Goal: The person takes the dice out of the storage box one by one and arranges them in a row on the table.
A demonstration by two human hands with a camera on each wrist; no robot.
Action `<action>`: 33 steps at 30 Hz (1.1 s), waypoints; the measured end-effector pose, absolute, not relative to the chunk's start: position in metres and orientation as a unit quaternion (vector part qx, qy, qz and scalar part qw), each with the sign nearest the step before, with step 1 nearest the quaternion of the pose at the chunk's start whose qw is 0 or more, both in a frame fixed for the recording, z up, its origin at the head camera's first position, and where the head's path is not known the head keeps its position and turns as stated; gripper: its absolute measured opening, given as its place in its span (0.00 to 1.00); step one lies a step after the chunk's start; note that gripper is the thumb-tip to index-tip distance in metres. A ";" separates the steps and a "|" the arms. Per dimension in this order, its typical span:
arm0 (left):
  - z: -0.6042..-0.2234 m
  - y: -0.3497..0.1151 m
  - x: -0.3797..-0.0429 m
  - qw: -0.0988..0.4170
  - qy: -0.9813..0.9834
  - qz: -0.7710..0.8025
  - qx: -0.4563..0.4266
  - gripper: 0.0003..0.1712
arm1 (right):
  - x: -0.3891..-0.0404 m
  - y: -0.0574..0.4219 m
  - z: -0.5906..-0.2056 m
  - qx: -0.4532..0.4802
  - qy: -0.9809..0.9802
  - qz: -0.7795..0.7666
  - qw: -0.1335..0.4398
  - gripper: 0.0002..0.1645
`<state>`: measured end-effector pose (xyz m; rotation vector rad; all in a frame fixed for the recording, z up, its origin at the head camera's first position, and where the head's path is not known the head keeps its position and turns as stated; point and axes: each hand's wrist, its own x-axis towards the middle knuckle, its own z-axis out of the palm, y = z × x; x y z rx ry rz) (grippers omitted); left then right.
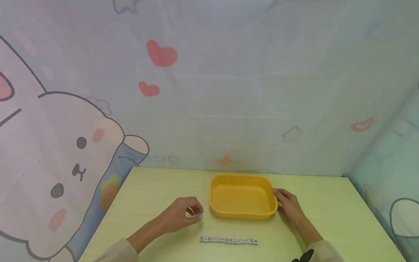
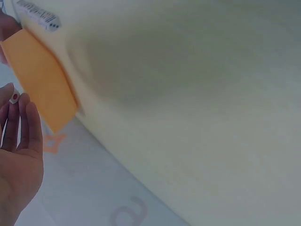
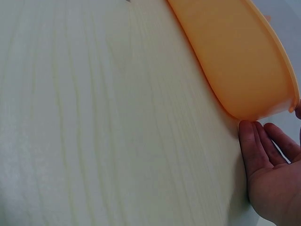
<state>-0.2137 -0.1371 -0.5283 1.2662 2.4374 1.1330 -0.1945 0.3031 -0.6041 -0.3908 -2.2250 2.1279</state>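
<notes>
Between thumb and fingertips my left hand (image 1: 181, 215) pinches a small white die (image 1: 199, 215), held just left of the yellow tray (image 1: 243, 215). In the left wrist view a red pip shows on the die (image 2: 15, 97). My right hand (image 1: 290, 205) holds the tray at its right end. Its thumb lies at the rim and its fingers (image 3: 256, 148) are against the outer wall, as the right wrist view shows. The tray stands on the table, and its visible inside is bare. A row of white dice (image 1: 229, 240) lies in front of it, side by side.
The light yellow-green table (image 1: 157, 185) runs back to a printed cloth (image 1: 229, 109) with hearts and a large rabbit (image 1: 78, 160). Another stretch of cloth (image 1: 392, 174) hangs along the right side.
</notes>
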 end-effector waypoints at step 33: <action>-0.579 -0.151 -0.196 0.102 0.820 0.321 0.462 0.10 | -0.195 0.304 -0.605 -0.120 -0.716 0.688 0.015 0.35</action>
